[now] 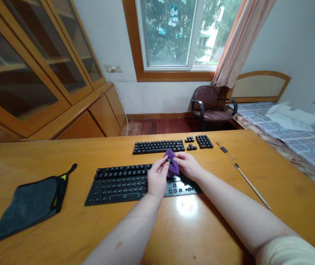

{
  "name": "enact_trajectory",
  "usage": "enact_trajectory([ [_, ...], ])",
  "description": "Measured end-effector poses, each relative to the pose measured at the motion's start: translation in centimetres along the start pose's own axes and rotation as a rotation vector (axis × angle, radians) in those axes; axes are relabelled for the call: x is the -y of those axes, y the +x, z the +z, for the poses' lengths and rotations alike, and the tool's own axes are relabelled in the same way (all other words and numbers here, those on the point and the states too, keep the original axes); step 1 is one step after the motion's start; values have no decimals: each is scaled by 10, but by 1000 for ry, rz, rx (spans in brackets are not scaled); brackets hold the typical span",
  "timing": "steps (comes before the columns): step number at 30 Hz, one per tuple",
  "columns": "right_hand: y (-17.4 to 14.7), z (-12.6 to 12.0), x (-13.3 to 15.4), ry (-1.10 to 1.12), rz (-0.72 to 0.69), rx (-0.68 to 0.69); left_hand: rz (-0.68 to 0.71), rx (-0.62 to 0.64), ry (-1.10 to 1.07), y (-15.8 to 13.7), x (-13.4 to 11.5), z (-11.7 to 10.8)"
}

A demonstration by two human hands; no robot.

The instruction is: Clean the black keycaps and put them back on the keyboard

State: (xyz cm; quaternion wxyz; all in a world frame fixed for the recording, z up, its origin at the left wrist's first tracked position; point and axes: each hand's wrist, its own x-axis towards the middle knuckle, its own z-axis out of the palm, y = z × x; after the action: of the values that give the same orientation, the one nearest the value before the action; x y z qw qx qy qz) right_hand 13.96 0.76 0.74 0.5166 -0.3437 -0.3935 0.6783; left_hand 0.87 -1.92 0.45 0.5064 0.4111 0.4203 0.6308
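Note:
My left hand (156, 177) pinches a small black keycap (169, 160) against a purple cloth (172, 166). That cloth is held by my right hand (188, 165). Both hands hover over the right half of a black keyboard base (119, 184) lying on the wooden desk (63, 228). Beyond the hands, removed black keycaps (159, 146) are laid out in keyboard order, with a numpad group (204, 141) to their right.
A dark grey pouch (27, 204) lies at the left of the desk. A thin stick-like tool (251, 186) and a small brush (225, 149) lie at the right. An armchair (211, 105), a bed (292, 136) and wooden cabinets (41, 81) stand beyond the desk.

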Motion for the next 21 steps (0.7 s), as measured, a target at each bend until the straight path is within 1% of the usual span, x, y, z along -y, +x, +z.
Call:
enact_trajectory([
  [3,0,-1,1,-20,7,27,-19,-25,5,2,2,-1],
  [6,-1,-1,1,-35,2,19,-26,-51,18,2,2,0],
  [10,-1,-1,1,-73,-14,12,-62,0,-56,0,-1,2],
  [12,-1,-1,2,-72,-14,15,-46,1,-54,0,-1,2],
  [15,-1,-1,4,-64,-10,21,2,-15,-8,1,0,1],
  [18,-2,-1,6,-88,7,56,-21,-34,-26,3,3,-1],
  [21,-2,-1,7,-109,3,63,-46,-78,-46,5,4,-1],
])
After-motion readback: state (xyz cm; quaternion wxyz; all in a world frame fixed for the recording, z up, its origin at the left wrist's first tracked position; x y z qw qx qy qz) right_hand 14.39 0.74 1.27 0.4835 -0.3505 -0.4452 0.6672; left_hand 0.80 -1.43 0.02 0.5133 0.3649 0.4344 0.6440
